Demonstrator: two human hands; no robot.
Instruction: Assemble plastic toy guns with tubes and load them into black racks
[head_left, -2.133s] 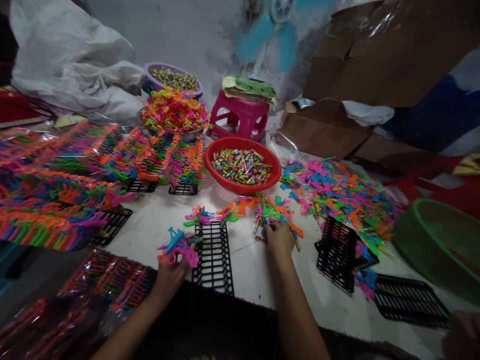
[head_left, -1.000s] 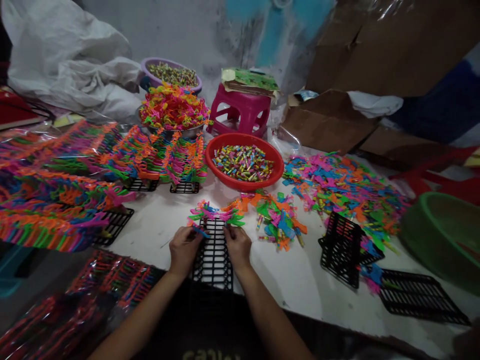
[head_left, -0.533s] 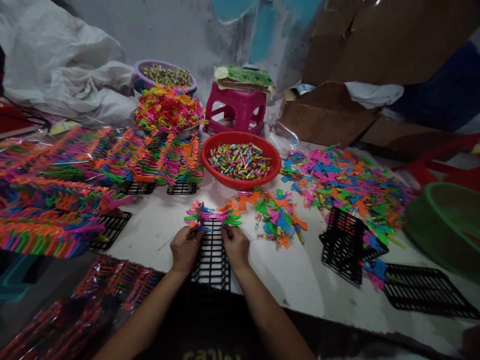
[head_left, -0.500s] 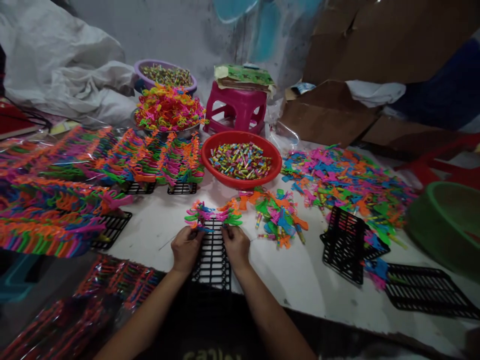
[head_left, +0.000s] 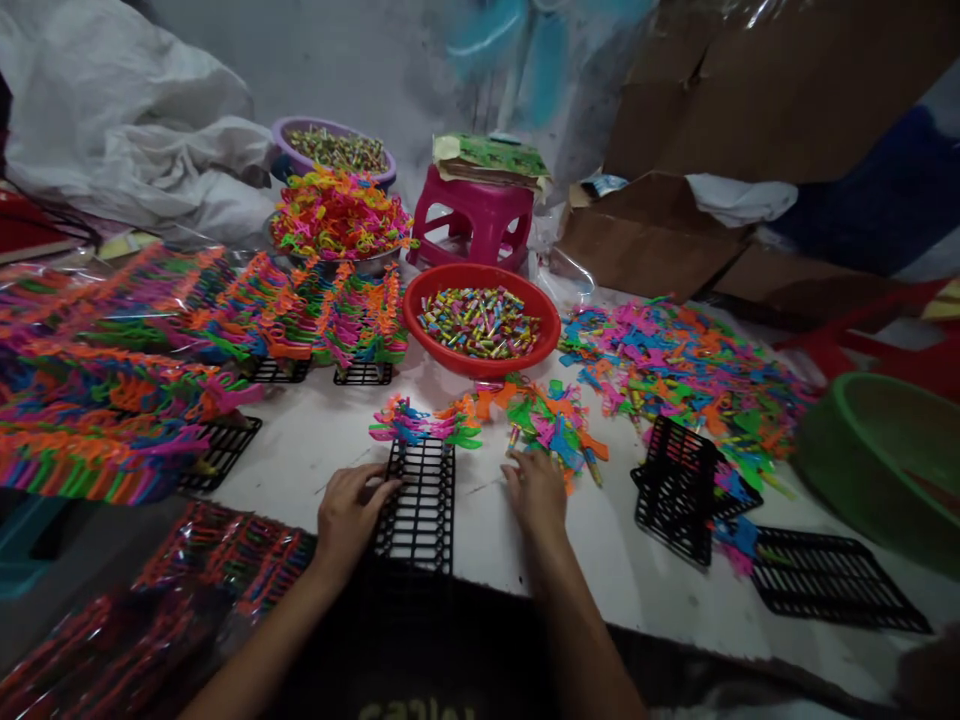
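Observation:
A black plastic grid rack lies lengthwise before me, its near end at the table's front edge. Brightly coloured plastic pieces stand in rows across its far end. My left hand rests at the rack's left side, thumb and fingers apart, with nothing visible in it. To the right, my right hand reaches to the near edge of a small pile of coloured plastic pieces. Its fingers are slightly spread, with the tips beside a small printed tube; whether they touch it is unclear.
Beyond the rack stands a red basin of small printed tubes. Filled racks crowd the left side. A larger heap of loose pieces, black racks and a green tub are on the right. A pink stool stands behind.
Both hands have left the coloured pieces on the rack. My left hand has drawn back to the rack's left side, and my right hand has moved right to the small pile.

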